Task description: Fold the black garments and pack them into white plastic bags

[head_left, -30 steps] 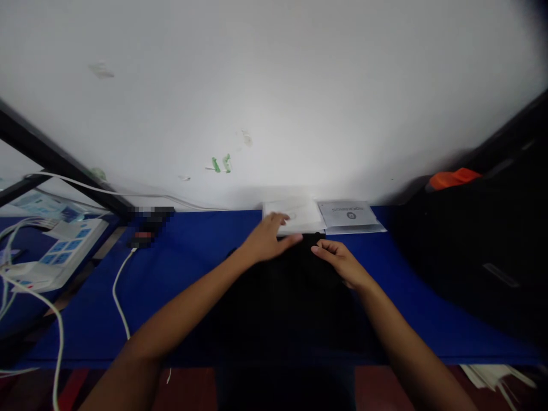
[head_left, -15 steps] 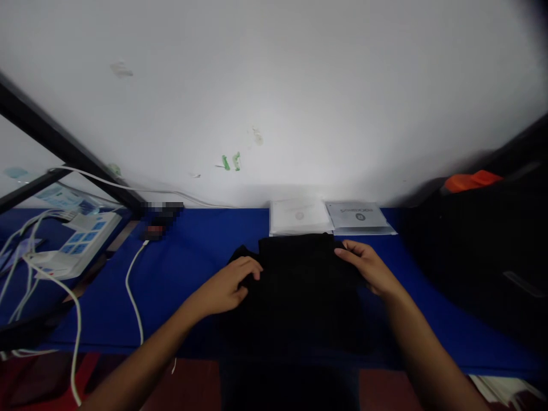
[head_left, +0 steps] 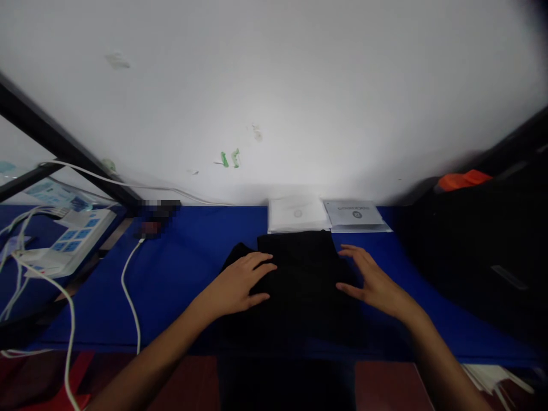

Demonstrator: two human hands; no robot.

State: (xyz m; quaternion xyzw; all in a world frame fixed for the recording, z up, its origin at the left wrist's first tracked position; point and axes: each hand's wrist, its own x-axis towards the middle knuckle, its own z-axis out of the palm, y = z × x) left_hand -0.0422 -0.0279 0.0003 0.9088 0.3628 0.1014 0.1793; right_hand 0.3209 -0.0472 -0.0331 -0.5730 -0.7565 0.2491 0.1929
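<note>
Black cloth [head_left: 299, 274] lies at six o'clock on a blue table [head_left: 192, 251], a white bag [head_left: 296, 214] just past its twelve. The left hand [head_left: 235, 285] at its nine and right hand [head_left: 377, 285] at its three have loosely spread fingers, gripping nothing; any pressure is unclear. Probably it is being smoothed, which calls for flat, even palms next.

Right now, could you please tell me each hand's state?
Left hand: open, over the black cloth.
Right hand: open, at the cloth's right edge.
</note>
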